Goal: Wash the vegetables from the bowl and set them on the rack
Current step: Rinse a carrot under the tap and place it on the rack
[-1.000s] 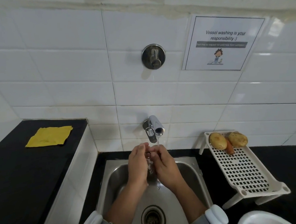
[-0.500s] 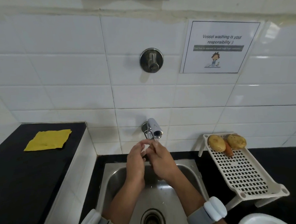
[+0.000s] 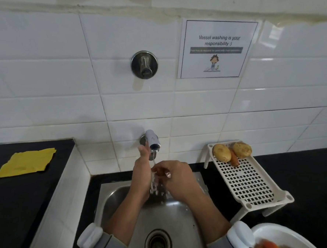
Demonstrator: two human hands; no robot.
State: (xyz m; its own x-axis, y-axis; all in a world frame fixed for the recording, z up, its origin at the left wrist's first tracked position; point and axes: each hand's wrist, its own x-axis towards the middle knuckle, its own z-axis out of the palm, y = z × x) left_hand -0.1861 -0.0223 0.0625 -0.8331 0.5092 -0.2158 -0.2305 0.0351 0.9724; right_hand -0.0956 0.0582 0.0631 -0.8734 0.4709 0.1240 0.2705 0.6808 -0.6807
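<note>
Whatever sits between the left hand (image 3: 143, 179) and the right hand (image 3: 176, 179) is hidden: the fingers and the splashing water (image 3: 155, 183) cover it, and only a small glint shows by the right fingertips, too little to name. The white bowl (image 3: 276, 234) is cut off by the bottom-right corner, and the orange vegetables (image 3: 269, 246) inside are blurred past telling. On the sign (image 3: 217, 47), the grey strip's small print can't be read. The carrot (image 3: 234, 158) on the rack (image 3: 246, 184) is partly hidden between two potatoes. Both forearms run out at the bottom edge.
</note>
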